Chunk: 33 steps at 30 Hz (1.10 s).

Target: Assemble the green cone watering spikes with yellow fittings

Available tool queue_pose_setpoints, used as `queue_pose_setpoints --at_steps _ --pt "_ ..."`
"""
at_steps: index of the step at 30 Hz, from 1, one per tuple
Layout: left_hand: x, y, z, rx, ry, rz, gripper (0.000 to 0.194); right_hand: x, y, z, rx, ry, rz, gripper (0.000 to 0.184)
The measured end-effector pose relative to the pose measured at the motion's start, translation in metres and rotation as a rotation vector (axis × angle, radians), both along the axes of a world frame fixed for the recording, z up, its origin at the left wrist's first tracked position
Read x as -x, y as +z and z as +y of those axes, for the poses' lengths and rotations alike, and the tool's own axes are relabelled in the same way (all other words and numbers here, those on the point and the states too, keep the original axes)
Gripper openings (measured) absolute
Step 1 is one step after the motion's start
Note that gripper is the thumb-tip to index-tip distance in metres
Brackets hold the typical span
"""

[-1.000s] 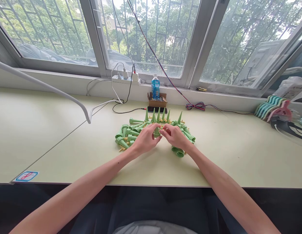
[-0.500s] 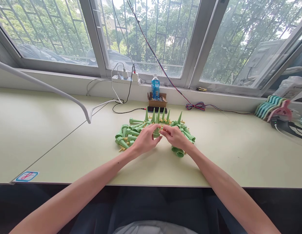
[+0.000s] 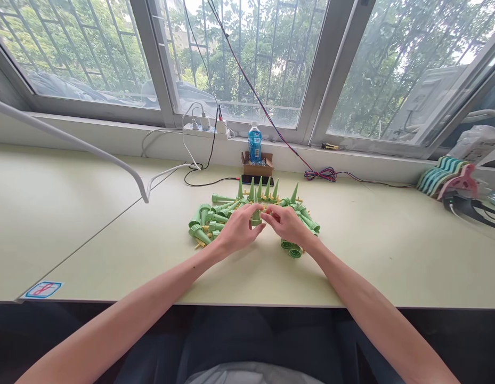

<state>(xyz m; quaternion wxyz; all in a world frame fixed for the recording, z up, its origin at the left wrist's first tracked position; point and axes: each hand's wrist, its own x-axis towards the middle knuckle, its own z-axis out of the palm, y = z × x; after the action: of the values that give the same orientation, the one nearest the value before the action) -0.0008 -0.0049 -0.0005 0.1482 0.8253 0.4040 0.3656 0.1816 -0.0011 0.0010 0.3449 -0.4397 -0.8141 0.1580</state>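
A green cone-shaped plant watering spike (image 3: 256, 215) stands point up between my hands. The fingers of my left hand (image 3: 240, 228) are closed round its left side, with the thumb low near its wide ribbed base. My right hand (image 3: 287, 224) pinches at the spike's right side, where a bit of a small yellow valve shows at the fingertips; most of it is hidden. Left of my hands lies a heap of green spikes (image 3: 200, 233), some with yellow valves. More lie to the right, with two open-ended green spike bases (image 3: 295, 252) facing me.
Several spikes (image 3: 276, 190) stand upright in a row behind my hands. Beyond them are a black phone (image 3: 260, 181) on a cable and a cardboard box (image 3: 255, 169) with a blue bottle (image 3: 254, 143). Hangers (image 3: 445, 176) lie far right; a white bent tube (image 3: 123, 165) crosses the left.
My right fingertips have shifted very slightly at the spike's side. The left hand, the spike and the heaps look the same.
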Motion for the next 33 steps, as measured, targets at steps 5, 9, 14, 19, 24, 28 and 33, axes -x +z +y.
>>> queue_pose_setpoints --at_steps 5,9,14,19,24,28,33 --pt "0.0001 -0.0004 -0.0006 0.006 0.005 0.007 0.030 -0.0002 0.0008 -0.0010 -0.008 0.018 0.013 0.024" --pt "0.0005 -0.0010 -0.0005 0.028 0.010 0.010 0.032 -0.0001 -0.0007 0.0004 0.003 0.033 0.038 0.025" --pt "0.0007 -0.0006 -0.0009 0.055 0.010 0.022 0.032 0.0005 -0.0009 0.0010 0.023 0.035 0.050 0.027" --pt "0.0007 0.0006 -0.0012 0.069 0.006 0.018 0.032 0.0000 -0.0013 0.0012 0.037 0.026 0.042 0.027" --pt "0.0008 0.0010 -0.0013 0.066 0.005 0.020 0.031 -0.0004 -0.0024 0.0022 0.040 0.021 0.030 0.029" --pt "0.0011 0.0004 -0.0011 0.065 -0.007 0.010 0.030 -0.0004 -0.0026 0.0028 0.037 0.015 0.019 0.032" --pt "0.0011 0.0001 -0.0014 0.067 -0.009 0.004 0.029 -0.0007 -0.0023 0.0026 0.039 0.010 0.006 0.033"
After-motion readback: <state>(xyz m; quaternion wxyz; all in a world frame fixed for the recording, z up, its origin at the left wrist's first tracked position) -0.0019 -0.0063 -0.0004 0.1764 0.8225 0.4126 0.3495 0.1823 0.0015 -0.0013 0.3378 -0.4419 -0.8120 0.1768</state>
